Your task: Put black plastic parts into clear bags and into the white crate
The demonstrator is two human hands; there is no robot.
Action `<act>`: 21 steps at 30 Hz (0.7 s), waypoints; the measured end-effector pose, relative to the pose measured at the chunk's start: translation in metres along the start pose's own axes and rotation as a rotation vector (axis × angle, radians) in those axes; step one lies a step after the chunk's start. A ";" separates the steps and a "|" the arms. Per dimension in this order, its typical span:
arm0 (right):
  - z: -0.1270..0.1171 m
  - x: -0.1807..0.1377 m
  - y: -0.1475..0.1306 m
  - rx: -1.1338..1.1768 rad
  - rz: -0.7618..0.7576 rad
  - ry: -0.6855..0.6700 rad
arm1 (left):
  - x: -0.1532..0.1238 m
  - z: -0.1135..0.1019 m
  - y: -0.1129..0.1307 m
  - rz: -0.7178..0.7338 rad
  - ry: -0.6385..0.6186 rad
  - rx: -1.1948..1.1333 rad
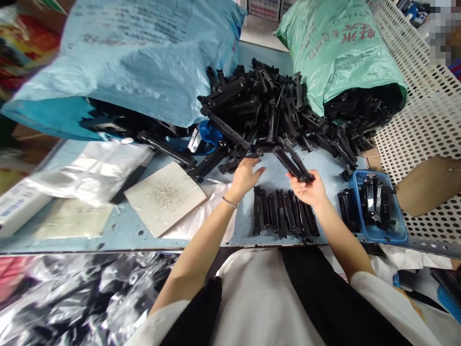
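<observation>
My right hand [310,190] is closed round the near end of a long black plastic part [290,162], holding it tilted above the table. My left hand [245,175] hovers with its fingers spread, holding nothing, close to a black part [237,165] at the edge of the big heap of black plastic parts [266,108]. Just below both hands, a row of several black parts [284,214] lies side by side on the light blue table [126,226].
A blue sack [137,62] and a green sack [338,53] lie open, spilling parts. A blue tray [382,233] at the right holds more parts. A white tile with tiny screws [163,196] lies left. White perforated panels [421,110] stand at the right, clear bags at the left.
</observation>
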State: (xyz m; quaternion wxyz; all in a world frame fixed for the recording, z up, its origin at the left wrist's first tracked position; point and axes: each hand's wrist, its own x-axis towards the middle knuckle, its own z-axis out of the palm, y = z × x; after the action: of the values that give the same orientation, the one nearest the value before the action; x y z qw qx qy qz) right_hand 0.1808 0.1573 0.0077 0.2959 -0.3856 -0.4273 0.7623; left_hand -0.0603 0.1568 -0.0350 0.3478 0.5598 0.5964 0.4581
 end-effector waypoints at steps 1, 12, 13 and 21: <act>0.010 -0.007 0.009 0.065 0.021 -0.047 | -0.005 0.002 0.011 0.017 -0.070 -0.130; 0.041 -0.031 -0.010 -0.939 -0.593 0.191 | -0.091 0.000 0.068 -0.288 -0.179 -0.650; 0.046 -0.027 -0.014 -1.028 -0.680 0.203 | -0.094 0.002 0.067 -0.278 -0.177 -0.635; 0.079 -0.021 0.002 -0.824 -0.430 -0.028 | -0.105 -0.004 0.067 -0.467 -0.074 -0.876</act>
State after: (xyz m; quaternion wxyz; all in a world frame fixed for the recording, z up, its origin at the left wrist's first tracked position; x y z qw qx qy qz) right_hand 0.1251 0.1061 0.0394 0.2636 -0.3634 -0.7688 0.4555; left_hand -0.0273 0.0494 0.0186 0.6646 0.2287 0.4445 0.5553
